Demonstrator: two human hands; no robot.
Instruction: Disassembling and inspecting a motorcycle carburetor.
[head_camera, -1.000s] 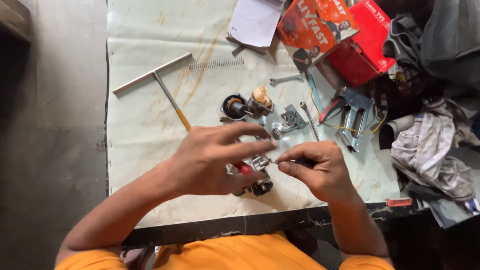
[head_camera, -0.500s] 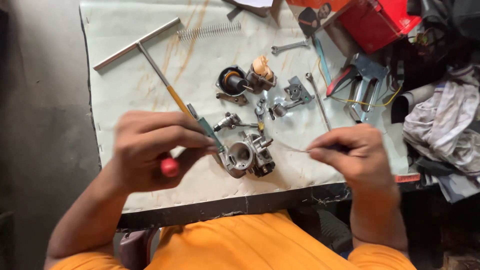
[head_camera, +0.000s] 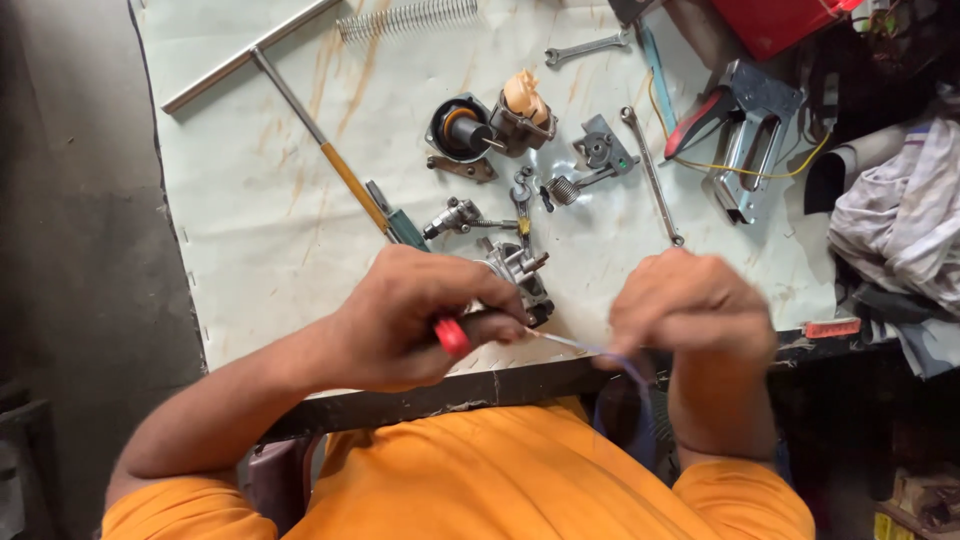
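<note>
Carburetor body under left hand, closed on red-tipped tool; thin wire lengthwise toward right hand, pinched shut on it.

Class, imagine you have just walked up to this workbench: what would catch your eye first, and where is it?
First, the two hands at the near edge: the left hand grips a red-tipped tool and a small metal engine part, while the right hand pulls a thin wire from it. Behind them, loose parts lie spread on the pale sheet, with a long T-handle wrench at far left and a red-handled staple gun at far right.
</note>
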